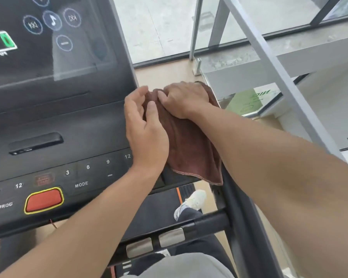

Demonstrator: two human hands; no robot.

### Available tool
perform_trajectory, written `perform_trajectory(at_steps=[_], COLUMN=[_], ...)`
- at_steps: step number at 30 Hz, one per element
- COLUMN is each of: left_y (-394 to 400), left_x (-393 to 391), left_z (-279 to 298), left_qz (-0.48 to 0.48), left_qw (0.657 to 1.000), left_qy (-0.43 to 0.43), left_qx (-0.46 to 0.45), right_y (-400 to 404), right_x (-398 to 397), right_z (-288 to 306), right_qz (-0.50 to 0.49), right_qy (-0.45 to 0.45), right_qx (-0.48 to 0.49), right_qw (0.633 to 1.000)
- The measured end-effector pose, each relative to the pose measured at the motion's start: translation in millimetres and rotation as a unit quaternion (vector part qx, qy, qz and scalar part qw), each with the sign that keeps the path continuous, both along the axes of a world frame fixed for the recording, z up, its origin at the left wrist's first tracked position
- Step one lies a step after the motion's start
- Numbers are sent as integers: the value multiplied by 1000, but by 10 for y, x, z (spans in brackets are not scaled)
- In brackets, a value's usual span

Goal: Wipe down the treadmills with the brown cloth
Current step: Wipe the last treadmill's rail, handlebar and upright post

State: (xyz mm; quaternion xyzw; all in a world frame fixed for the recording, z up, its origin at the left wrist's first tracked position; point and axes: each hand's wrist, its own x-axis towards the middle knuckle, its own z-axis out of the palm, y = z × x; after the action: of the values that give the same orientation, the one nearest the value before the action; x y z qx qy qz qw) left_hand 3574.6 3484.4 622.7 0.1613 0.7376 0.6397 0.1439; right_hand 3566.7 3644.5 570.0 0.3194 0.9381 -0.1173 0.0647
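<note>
1. Black glossy treadmill console point(54, 121) fills the left; readable writing: "MODE", "PROG", numbers 3, 6, 9, 12; a red stop button point(44, 200) edged in yellow.
2. Left hand point(145, 133) pinches the brown terry cloth point(191, 149) with its thumb; right hand point(186, 99) grips the bunched top.
3. The cloth drapes over the console's right edge; wiping looks midway, other treadmills unseen.

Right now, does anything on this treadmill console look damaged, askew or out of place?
Nothing stands out. The brown cloth lies bunched at the console's right edge under both hands, left hand and right hand, one corner hanging over. The red stop button and keypad look intact.
</note>
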Motion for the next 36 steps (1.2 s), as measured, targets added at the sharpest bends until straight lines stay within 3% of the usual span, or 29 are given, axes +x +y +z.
perform_trajectory(at_steps=[6,13,20,26,32,36], left_y=[-97,-214,-424,-475,-540,-351], left_x=[26,196,416,785,1187,1156], left_z=[-28,65,-4,-256,-554,-567], left_qz=[-31,-54,-94,-177,-303,-312], left_qw=[999,999,995,980,943,931], left_qy=[17,-4,19,-7,74,97], left_qx=[1,-5,-7,-86,-114,-165], right_y=[255,-245,-1023,-1497,-1760,-1716], right_x=[-394,-22,783,1628,2225,2251], right_z=[-88,-28,-103,-225,-292,-237], right_qz=[9,40,42,-104,-270,-318], right_qy=[-30,55,15,-43,9,55], right_qx=[-88,15,24,96,23,-20], right_qw=[996,998,999,989,963,946])
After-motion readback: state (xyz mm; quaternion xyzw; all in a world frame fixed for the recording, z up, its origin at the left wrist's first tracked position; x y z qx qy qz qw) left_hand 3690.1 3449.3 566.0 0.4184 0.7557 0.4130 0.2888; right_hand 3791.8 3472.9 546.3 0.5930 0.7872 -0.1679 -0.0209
